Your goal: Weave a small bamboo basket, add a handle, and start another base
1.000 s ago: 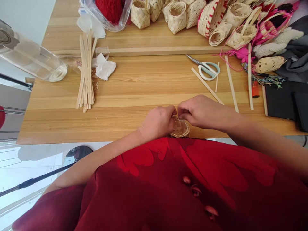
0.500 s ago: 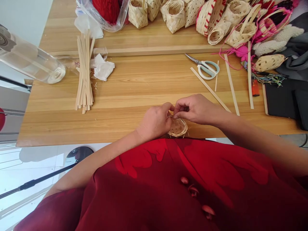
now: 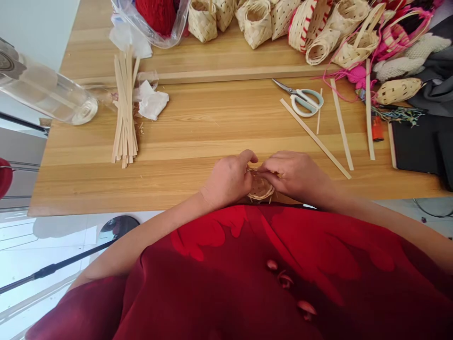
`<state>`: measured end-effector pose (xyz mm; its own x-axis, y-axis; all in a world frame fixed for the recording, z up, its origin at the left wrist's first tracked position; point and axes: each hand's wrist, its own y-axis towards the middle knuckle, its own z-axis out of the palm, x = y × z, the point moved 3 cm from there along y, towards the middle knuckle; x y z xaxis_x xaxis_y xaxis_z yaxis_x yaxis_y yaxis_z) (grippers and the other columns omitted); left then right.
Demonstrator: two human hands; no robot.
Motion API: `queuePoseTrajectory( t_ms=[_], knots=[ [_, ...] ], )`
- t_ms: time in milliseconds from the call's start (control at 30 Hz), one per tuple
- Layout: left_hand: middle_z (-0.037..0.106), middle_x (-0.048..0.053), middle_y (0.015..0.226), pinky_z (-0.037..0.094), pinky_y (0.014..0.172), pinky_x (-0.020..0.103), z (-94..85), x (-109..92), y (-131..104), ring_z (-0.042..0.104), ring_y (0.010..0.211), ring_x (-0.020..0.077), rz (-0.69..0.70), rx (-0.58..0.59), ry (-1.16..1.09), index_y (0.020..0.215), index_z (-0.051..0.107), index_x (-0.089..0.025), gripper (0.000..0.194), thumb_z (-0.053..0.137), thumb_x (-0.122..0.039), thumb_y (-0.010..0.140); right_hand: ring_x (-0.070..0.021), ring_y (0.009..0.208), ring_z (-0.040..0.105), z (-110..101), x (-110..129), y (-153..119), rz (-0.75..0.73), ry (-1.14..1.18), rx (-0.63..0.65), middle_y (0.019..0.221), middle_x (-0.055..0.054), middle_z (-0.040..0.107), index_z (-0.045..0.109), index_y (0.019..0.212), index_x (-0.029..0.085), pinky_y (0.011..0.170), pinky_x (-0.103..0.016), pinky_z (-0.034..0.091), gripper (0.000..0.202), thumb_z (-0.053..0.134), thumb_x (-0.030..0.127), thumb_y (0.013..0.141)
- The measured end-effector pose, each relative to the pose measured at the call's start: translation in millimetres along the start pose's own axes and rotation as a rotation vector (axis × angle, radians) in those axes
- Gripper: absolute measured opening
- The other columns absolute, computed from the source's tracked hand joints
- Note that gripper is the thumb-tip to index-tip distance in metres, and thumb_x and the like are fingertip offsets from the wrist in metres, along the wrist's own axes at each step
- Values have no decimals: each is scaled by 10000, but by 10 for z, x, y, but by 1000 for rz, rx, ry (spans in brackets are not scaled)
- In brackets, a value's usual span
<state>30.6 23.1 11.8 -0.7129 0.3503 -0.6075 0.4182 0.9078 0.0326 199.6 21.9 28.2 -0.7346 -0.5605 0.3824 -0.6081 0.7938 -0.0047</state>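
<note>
Wooden table (image 3: 198, 137): bag (image 3: 181, 29) containing red yarn (image 3: 156, 16); left hand (image 3: 228, 180) grips woven basket (image 3: 261, 191).

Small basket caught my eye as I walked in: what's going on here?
A person in a red top is working on a small woven basket at the near edge of a wooden table. The left hand holds its side; the right hand has its fingertips at the rim. Scissors and loose strips lie beyond the right hand.
</note>
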Motion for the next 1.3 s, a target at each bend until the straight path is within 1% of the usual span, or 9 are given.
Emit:
queuePoseTrajectory(
  t_ms=[167, 333, 467, 633, 833, 933, 1033, 1167, 1300],
  knots=[
    [798, 56, 897, 579, 780, 319, 6, 16, -16, 743, 800, 203, 19, 9, 17, 971, 716, -179, 217, 587, -114, 809, -210, 736, 695, 2, -54, -56, 163, 107, -89, 821, -39, 783, 752, 865, 218, 666, -307, 423, 135, 639, 268, 919],
    [797, 63, 910, 575, 780, 317, 15, 22, -7, 747, 830, 205, 43, 1, 23, 980, 724, -177, 231, 558, -97, 841, -228, 766, 700, 23, -55, -26, 189, 148, -67, 834, -57, 781, 753, 861, 216, 689, -320, 441, 166, 594, 233, 902],
    [795, 55, 916, 567, 760, 303, 10, 14, -19, 744, 826, 194, 37, -20, -6, 1094, 696, -184, 299, 552, -87, 851, -206, 715, 681, 18, -102, 23, 242, 257, -83, 803, -35, 770, 756, 891, 222, 669, -315, 437, 153, 604, 240, 877],
    [803, 30, 926, 562, 751, 281, 14, -9, -46, 734, 790, 168, 13, -44, -76, 1128, 630, -199, 318, 554, -81, 842, -198, 704, 649, 26, -124, 133, 188, 293, -18, 764, -36, 748, 728, 815, 219, 664, -318, 413, 143, 611, 279, 871],
    [795, 15, 924, 564, 751, 275, -4, 1, -22, 708, 733, 151, -47, 9, -81, 1232, 593, -197, 428, 573, -82, 820, -180, 691, 659, 59, -141, 86, 239, 423, -49, 786, -28, 755, 701, 858, 213, 674, -307, 458, 110, 660, 315, 873],
    [800, 38, 965, 566, 787, 290, -6, 27, -10, 714, 787, 167, -67, 41, -71, 1106, 675, -182, 309, 595, -100, 819, -193, 693, 677, 66, -133, -23, 292, 490, -48, 790, -21, 758, 678, 858, 236, 668, -313, 494, 128, 734, 346, 829],
    [801, 48, 946, 561, 794, 303, 8, 40, -3, 714, 799, 183, -68, 66, -63, 962, 739, -180, 187, 596, -136, 848, -220, 731, 694, 63, -100, -98, 277, 376, -59, 808, -37, 765, 679, 846, 252, 691, -336, 493, 85, 701, 332, 866],
    [799, 57, 915, 554, 774, 307, 16, 36, 8, 704, 773, 188, -71, 67, -34, 949, 764, -170, 175, 615, -159, 858, -243, 786, 699, 76, -35, -114, 218, 171, -91, 843, -71, 775, 697, 855, 234, 715, -344, 456, 139, 593, 294, 926],
    [786, 64, 883, 555, 774, 310, 3, 20, 16, 701, 779, 193, -48, 66, 14, 914, 757, -163, 151, 616, -163, 860, -242, 791, 698, 116, -14, -106, 219, 131, -95, 867, -78, 781, 706, 895, 230, 704, -338, 442, 177, 558, 310, 950]
  ],
)
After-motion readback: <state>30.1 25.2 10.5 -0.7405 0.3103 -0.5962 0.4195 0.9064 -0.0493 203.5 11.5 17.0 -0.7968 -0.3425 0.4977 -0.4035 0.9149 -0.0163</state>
